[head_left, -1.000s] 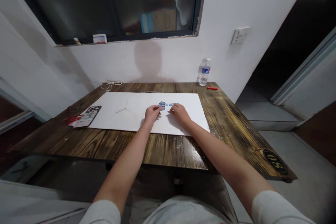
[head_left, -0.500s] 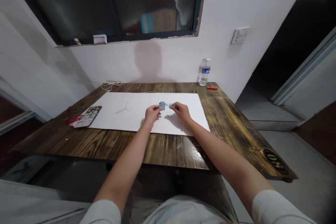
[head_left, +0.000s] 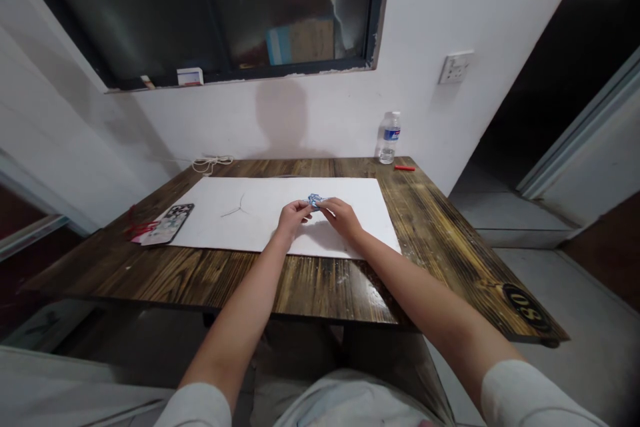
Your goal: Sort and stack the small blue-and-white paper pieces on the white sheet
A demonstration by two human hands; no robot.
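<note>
One small blue-and-white piece (head_left: 315,199) shows in the head view between the left hand (head_left: 293,217) and the right hand (head_left: 343,217), over the white board (head_left: 265,197); the left thumb and fingers pinch it; the right fingertips meet at its right side, whether gripping I cannot tell; a bottle (head_left: 390,139) stands beyond, near a red stick (head_left: 405,168).

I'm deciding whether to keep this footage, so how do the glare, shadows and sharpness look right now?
Head view: a glare patch whitens the table near its front edge; head view: a head-shaped shadow falls on the wall below the window; head view: the blue item held between left hand and right hand is too small and soft to make out fully.
</note>
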